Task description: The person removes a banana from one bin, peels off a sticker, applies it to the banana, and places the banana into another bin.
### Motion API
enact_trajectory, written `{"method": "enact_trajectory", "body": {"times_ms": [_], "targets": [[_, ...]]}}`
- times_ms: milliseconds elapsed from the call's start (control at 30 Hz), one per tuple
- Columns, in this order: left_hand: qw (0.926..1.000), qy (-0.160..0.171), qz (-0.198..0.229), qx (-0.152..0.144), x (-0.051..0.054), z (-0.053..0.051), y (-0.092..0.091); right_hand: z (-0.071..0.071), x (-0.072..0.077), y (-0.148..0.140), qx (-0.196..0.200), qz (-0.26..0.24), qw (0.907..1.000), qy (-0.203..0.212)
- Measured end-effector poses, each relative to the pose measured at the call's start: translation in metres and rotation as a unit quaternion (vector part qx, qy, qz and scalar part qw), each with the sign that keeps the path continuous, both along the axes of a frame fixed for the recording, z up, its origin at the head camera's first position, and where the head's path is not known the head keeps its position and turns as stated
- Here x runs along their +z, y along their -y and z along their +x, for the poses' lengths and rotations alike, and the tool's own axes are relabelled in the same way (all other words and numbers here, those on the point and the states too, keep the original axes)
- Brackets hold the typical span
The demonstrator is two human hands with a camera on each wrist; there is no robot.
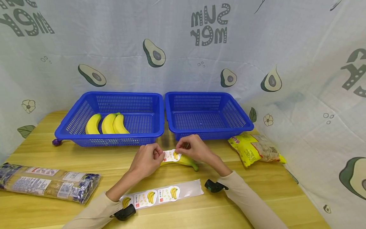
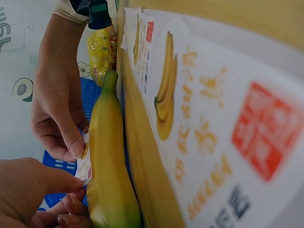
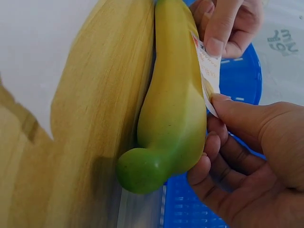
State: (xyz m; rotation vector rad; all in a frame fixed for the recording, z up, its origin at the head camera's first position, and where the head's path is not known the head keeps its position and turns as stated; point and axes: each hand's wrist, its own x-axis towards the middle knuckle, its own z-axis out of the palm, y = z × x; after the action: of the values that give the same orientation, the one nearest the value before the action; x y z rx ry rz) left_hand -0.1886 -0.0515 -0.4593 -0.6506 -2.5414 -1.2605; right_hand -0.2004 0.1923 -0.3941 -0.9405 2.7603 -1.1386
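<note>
A yellow banana [image 1: 187, 161] with green ends lies on the table in front of the baskets. Over its upper side, a white label sticker [image 1: 171, 156] printed with bananas is held between two hands. My left hand [image 1: 146, 160] pinches the sticker's left end; my right hand [image 1: 195, 148] pinches the right end between thumb and finger. In the right wrist view, the sticker [image 3: 209, 71] lies against the banana's side, one edge standing off the peel. Nearer me lies a backing strip [image 1: 190, 189] with several similar stickers, its left part hidden by the left forearm.
Behind stand two blue baskets: the left basket [image 1: 108, 136] contains three bananas [image 1: 108, 124], the right basket [image 1: 211, 130] shows a bare bottom. A yellow bag [image 1: 248, 149] lies at right, a long clear-wrapped packet [image 1: 37, 183] at left. A patterned curtain [image 1: 183, 76] hangs behind.
</note>
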Motion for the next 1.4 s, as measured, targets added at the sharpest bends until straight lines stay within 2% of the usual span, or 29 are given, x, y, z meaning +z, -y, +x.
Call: {"method": "enact_trajectory", "body": {"times_ms": [33, 67, 133, 167, 233, 267, 300, 367, 400, 433, 467, 533, 567, 767, 967, 1100, 1400], "targets": [[1.0000, -0.003, 0.000, 0.000, -0.002, -0.001, 0.000, 0.000, 0.000, 0.000, 0.000, 0.000, 1.0000, -0.001], [0.9999, 0.013, -0.006, 0.005, 0.005, 0.003, -0.001, 0.000, -0.001, 0.000, 0.000, 0.000, 1.0000, -0.001], [0.9995, 0.026, -0.014, 0.013, 0.017, 0.011, -0.003, 0.001, -0.001, 0.001, 0.000, -0.001, 1.0000, -0.003], [0.9993, 0.028, -0.020, 0.013, 0.012, 0.008, -0.002, 0.001, -0.002, 0.001, 0.001, -0.002, 1.0000, -0.004], [0.9991, 0.034, -0.021, 0.015, 0.017, 0.011, -0.003, 0.001, -0.003, 0.001, 0.004, -0.007, 0.9999, -0.009], [0.9993, 0.030, -0.018, 0.014, 0.017, 0.011, -0.003, 0.001, -0.004, 0.001, 0.007, -0.010, 0.9998, -0.014], [0.9998, 0.012, -0.009, 0.008, 0.012, 0.009, -0.002, 0.001, -0.004, 0.001, 0.012, -0.012, 0.9997, -0.019], [1.0000, -0.002, -0.001, 0.001, 0.008, 0.007, -0.002, 0.001, -0.005, 0.000, 0.022, -0.016, 0.9992, -0.030], [1.0000, -0.002, 0.004, 0.000, 0.019, 0.015, -0.003, 0.001, -0.005, 0.000, 0.029, -0.016, 0.9988, -0.036], [1.0000, 0.000, 0.001, 0.001, 0.023, 0.017, -0.004, 0.001, -0.005, 0.000, 0.036, -0.015, 0.9984, -0.041], [1.0000, 0.010, -0.001, 0.000, 0.032, 0.023, -0.005, 0.002, -0.004, 0.000, 0.043, -0.012, 0.9981, -0.043], [0.9993, 0.033, -0.017, 0.005, 0.042, 0.028, -0.007, 0.002, -0.004, -0.001, 0.056, -0.005, 0.9974, -0.045], [0.9989, 0.040, -0.025, 0.005, 0.044, 0.029, -0.007, 0.003, -0.004, -0.001, 0.061, -0.001, 0.9972, -0.044], [0.9972, 0.059, -0.046, 0.004, 0.047, 0.030, -0.008, 0.004, -0.003, -0.001, 0.075, 0.017, 0.9964, -0.037], [0.9957, 0.077, -0.050, 0.006, 0.050, 0.030, -0.007, 0.005, 0.000, -0.001, 0.070, 0.032, 0.9967, -0.027], [0.9935, 0.089, -0.069, 0.017, 0.051, 0.030, -0.007, 0.004, 0.001, -0.001, 0.062, 0.051, 0.9964, -0.027], [0.9866, 0.070, -0.142, 0.040, 0.056, 0.031, -0.005, 0.006, 0.008, -0.007, 0.069, 0.102, 0.9923, -0.011]]}}
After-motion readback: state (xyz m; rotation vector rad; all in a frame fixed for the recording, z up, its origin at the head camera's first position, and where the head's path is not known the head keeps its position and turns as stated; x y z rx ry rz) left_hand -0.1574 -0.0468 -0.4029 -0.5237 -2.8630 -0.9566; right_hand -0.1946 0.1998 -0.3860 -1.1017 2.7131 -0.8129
